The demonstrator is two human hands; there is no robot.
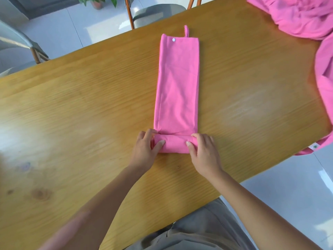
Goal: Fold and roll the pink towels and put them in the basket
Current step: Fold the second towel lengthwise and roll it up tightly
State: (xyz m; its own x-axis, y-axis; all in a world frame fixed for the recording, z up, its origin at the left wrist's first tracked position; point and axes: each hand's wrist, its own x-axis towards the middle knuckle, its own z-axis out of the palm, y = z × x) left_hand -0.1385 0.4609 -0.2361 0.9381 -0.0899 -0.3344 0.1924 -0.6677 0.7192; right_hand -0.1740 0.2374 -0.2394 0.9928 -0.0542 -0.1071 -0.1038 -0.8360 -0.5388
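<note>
A long, narrow folded pink cloth towel [178, 83] lies flat in the middle of the light wooden surface [81, 109], its near end turned up into a short roll [173, 143]. A small loop and a white snap sit at its far end. The left hand [146, 145] grips the roll's left end, fingers curled over the top and thumb on the front. The right hand [202, 150] grips the right end the same way. A heap of loose pink towels [304, 17] lies at the surface's far right corner. Chairs [156, 14] stand beyond the far edge.

home dining rm | wood table [72, 109] | chairs [155, 13] | potted plant [95, 1]
</note>
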